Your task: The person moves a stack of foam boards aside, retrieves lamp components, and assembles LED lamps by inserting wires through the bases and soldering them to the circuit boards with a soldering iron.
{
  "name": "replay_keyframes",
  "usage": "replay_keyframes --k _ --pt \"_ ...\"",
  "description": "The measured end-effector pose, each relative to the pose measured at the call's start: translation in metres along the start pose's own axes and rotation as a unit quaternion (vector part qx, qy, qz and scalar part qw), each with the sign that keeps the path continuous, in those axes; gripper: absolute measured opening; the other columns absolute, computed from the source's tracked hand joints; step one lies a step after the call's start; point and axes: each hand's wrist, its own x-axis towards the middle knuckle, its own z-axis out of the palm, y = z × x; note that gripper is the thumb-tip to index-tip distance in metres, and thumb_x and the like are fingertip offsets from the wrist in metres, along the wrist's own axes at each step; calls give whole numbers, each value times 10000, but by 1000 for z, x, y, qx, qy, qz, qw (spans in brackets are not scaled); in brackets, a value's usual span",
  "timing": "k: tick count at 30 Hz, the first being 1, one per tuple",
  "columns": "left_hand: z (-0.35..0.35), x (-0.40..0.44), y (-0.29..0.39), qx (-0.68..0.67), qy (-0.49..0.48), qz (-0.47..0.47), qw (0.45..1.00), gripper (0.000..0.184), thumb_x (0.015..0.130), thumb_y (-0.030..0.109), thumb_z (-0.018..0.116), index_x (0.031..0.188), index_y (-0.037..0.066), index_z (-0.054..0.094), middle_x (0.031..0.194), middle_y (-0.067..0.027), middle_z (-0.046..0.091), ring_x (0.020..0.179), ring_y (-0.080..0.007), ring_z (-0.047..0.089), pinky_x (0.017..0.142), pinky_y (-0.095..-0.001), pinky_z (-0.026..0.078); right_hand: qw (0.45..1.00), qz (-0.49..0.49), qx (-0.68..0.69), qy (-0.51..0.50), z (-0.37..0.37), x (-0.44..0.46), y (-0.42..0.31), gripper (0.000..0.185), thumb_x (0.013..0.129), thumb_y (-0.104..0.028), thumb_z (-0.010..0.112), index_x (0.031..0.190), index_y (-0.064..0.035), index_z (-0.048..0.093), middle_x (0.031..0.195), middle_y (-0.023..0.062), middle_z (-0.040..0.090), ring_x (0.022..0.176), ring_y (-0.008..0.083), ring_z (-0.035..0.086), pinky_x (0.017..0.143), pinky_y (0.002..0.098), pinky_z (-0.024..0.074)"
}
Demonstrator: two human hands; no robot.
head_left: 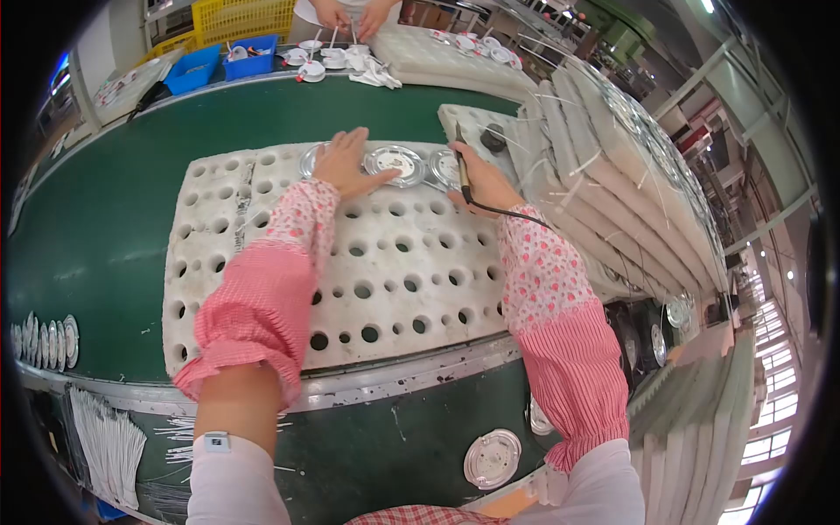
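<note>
In the head view, the clearest label is a small pale tag [217,442] on the white cuff at lower left; its dark mark is too small to read. Fine markings on the middle silver disc [395,165] at upper centre are also illegible.

The green work surface [96,254] has a scuffed metal edge [411,371] running across the lower half. A white foam board [289,293] punched with round holes lies on it at the centre, with silver discs along its top edge. The left hand [353,164] is spread over these, fingers apart, its thumb at the middle disc. The right hand [484,182] is closed around a pen-like tool [462,162], tip upward, beside the right disc [445,168]; a black cord [512,213] trails from it over the wrist.

Thick white slabs [612,188] lean in layers at right. A loose disc [492,458] lies at lower centre-right, a row of discs [48,343] at far left, and white strips [107,446] at lower left. At the top are blue bins [251,59], a yellow crate [243,21] and another person's hands [352,15].
</note>
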Motion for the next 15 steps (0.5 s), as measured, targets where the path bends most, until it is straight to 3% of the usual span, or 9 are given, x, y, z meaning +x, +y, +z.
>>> replay_keyframes --k 1,3,5,8,11,13,15 --pt "3 0 -10 -4 23 14 1000 959 835 687 615 1506 52 358 1564 -147 366 1476 -320 284 1188 -577 215 1000 4 2 12 -8 -9 -17 784 760 -178 786 1430 -112 384 1204 251 620 1111 418 604 911 472 494" --pt "8 -2 -40 -13 132 97 986 707 932 472 600 1458 37 416 1488 -153 459 1384 -341 416 1138 -584 287 988 -102 -42 104 -22 -40 -49 655 812 -172 754 1382 -104 438 1082 207 652 1010 419 625 847 485 498" --pt "-24 -27 -33 78 153 103 980 495 963 241 553 1410 41 482 1314 -144 606 1195 -335 579 1085 -575 342 974 -137 -87 155 -49 -86 -91 536 848 -155 720 1328 -100 488 1017 180 656 947 403 637 794 477 506" --pt "-72 -95 34 135 200 162 957 366 924 157 559 1276 66 601 1079 -103 695 1005 -307 657 1046 -567 370 965 -99 -166 175 -98 -178 -150 411 853 -123 701 1242 -103 568 1015 157 663 910 374 654 741 438 529" --pt "-80 -161 96 92 47 280 954 251 935 167 549 1146 101 668 949 -61 698 929 -273 668 1042 -575 366 943 -57 -243 220 -134 -272 -187 342 793 -56 739 1121 -112 658 1023 135 683 915 340 678 739 391 552" --pt "-68 -209 149 62 10 377 924 202 939 223 567 1062 120 689 888 -31 682 945 -248 656 1059 -609 338 931 -6 -293 218 -149 -330 -212 335 745 -1 769 1056 -95 689 1006 123 694 930 328 685 764 389 555" --pt "-35 -255 187 6 -13 453 892 251 954 261 568 1126 113 677 997 -25 687 1063 -237 627 1099 -640 292 928 85 -304 197 -157 -383 -234 337 729 27 773 1041 -72 693 961 134 692 899 326 684 752 392 547"
